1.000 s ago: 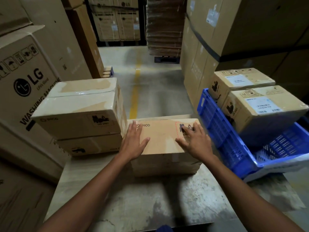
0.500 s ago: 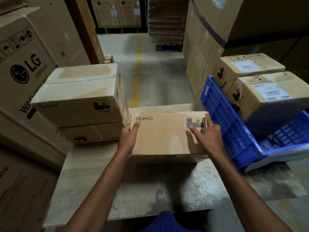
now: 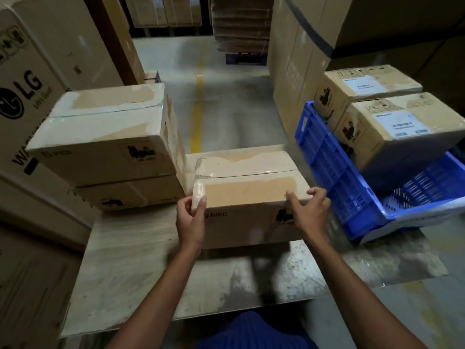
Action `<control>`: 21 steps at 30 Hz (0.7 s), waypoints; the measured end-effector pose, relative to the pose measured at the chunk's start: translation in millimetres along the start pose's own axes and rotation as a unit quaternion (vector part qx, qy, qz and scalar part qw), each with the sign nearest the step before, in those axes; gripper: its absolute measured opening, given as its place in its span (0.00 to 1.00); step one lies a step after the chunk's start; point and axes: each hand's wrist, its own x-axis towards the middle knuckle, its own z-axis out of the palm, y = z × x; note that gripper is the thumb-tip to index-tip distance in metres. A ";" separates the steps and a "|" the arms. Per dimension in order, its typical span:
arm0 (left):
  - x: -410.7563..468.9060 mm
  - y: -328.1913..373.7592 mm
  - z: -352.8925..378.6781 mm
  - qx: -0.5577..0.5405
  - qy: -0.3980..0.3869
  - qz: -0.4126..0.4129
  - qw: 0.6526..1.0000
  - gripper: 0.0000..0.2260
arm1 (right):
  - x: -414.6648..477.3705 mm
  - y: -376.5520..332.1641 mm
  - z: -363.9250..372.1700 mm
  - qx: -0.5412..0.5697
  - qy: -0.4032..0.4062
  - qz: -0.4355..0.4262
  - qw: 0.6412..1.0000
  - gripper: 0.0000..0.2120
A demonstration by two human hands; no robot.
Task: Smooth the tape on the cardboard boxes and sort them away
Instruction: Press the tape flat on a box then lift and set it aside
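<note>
Both forearms reach forward over the worn surface (image 3: 156, 278) to a box (image 3: 249, 197) lying on its far half. The left hand (image 3: 190, 222) pinches the box's near-left corner: its fingers (image 3: 183, 206) curl round the left end while the thumb presses on the clear tape (image 3: 198, 193) wrapped over that corner. The right hand (image 3: 310, 215) grips the near-right top edge, thumb on the top face, fingers curled over the right end. Both wrists are roughly level and the hands are set apart by the box's length.

The box's long axis runs left to right. Its printed face points at the person and its taped seam faces up, running along the length.

Just beside its left end stands a stack (image 3: 105, 147) of two similar boxes. On the right a blue crate (image 3: 334, 177) sits tilted at the surface's edge with two labelled boxes (image 3: 402, 132) in it. Beyond are the floor (image 3: 226, 109) with a yellow line (image 3: 197, 114) and tall cartons (image 3: 37, 79).
</note>
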 end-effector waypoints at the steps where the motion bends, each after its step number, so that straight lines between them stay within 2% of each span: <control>1: -3.2 -4.8 1.4 0.013 0.004 -0.007 1.000 0.12 | -3.8 4.6 3.7 -0.001 -0.001 0.008 1.000 0.23; 4: -7.3 -21.4 -4.3 0.025 -0.004 -0.015 1.000 0.16 | -15.9 16.5 12.4 -0.008 0.001 0.025 1.000 0.20; 8: -9.7 -33.9 -18.1 0.092 -0.061 -0.029 0.993 0.20 | -23.6 34.3 15.7 -0.029 -0.026 0.047 0.998 0.20; 10: -12.7 -33.2 -20.2 0.161 -0.051 0.049 0.984 0.21 | -26.3 35.2 14.9 -0.096 -0.020 0.000 0.995 0.20; 12: -14.4 -35.1 -17.9 0.265 -0.050 0.216 0.938 0.23 | -29.6 31.2 19.6 -0.229 0.009 -0.123 0.966 0.21; 14: -16.5 -35.6 -10.2 0.332 -0.106 0.354 0.868 0.22 | -36.1 22.9 31.9 -0.279 -0.018 -0.241 0.929 0.23; 16: -22.7 -34.1 -1.4 0.397 -0.166 0.369 0.824 0.23 | -46.3 17.8 48.0 -0.297 -0.094 -0.301 0.902 0.24; 18: -27.0 -36.9 5.1 0.478 -0.190 0.336 0.789 0.25 | -57.8 19.7 60.7 -0.336 -0.144 -0.319 0.874 0.26; 21: -25.1 -34.1 8.0 0.517 -0.202 0.307 0.773 0.25 | -63.6 22.1 66.0 -0.360 -0.162 -0.313 0.864 0.27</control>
